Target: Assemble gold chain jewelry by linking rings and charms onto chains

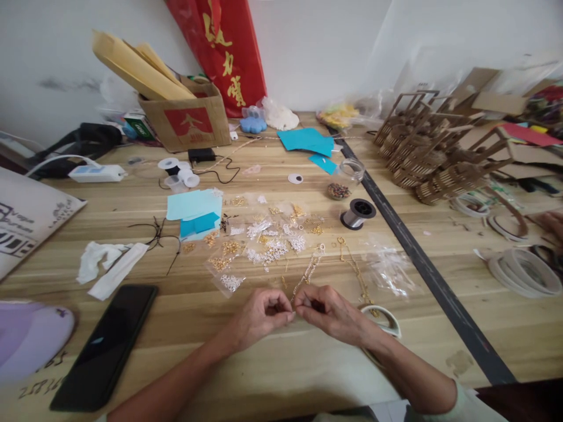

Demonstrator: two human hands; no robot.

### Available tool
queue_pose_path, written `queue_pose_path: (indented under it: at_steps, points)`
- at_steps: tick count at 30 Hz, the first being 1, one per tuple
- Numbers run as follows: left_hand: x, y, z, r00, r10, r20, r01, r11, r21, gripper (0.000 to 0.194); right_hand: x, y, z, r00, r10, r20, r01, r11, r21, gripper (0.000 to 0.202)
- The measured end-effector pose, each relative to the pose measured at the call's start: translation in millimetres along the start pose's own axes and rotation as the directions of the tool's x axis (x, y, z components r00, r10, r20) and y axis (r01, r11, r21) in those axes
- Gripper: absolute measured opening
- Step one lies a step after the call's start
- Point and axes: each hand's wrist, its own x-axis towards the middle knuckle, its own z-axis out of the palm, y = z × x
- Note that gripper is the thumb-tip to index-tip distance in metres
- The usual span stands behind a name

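Observation:
My left hand (269,313) and my right hand (323,310) meet fingertip to fingertip near the front of the wooden table. Both are pinched around the near end of a silver chain (309,268), which runs away from my fingers across the wood. The exact bit between the fingertips is too small to make out. A gold chain (354,269) lies to the right, beyond my right hand. Small silver beads (272,252) and gold findings (231,247) lie in piles and small bags past my hands.
A black phone (105,346) lies at the left front. A wire spool (358,213) and a glass jar (349,173) stand right of centre. Wooden baskets (431,152) crowd the back right, and a cardboard box (189,123) stands at the back left. Someone's hand (552,225) shows at the right edge.

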Motion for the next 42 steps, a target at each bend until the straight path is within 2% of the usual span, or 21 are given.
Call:
queue_pose_path:
  at_steps: [9, 17, 29, 42]
  points:
    - [1.8, -1.4, 0.8, 0.999, -0.039, -0.033, 0.035, 0.992, -0.124, 0.018, 0.6, 0.1, 2.5, 1.0, -0.031, 0.0, 0.031, 0.999, 0.014, 0.013]
    - [2.8, 6.2, -3.8, 0.992, -0.128, -0.015, 0.12, 0.963, -0.243, 0.02, 0.5, 1.4, 2.0, 0.999, -0.039, -0.009, 0.039, 0.999, 0.011, 0.014]
    - [0.1, 16.8, -5.9, 0.992, -0.126, -0.018, 0.115, 0.95, -0.29, 0.019, -0.9, 1.0, 0.4, 0.998, -0.057, 0.006, 0.057, 0.998, -0.026, 0.014]
    - [2.2, 11.3, -6.3, 0.99, -0.144, -0.011, 0.134, 0.94, -0.313, 0.022, -1.5, 4.5, 1.4, 0.996, -0.083, 0.022, 0.085, 0.992, -0.091, 0.014]
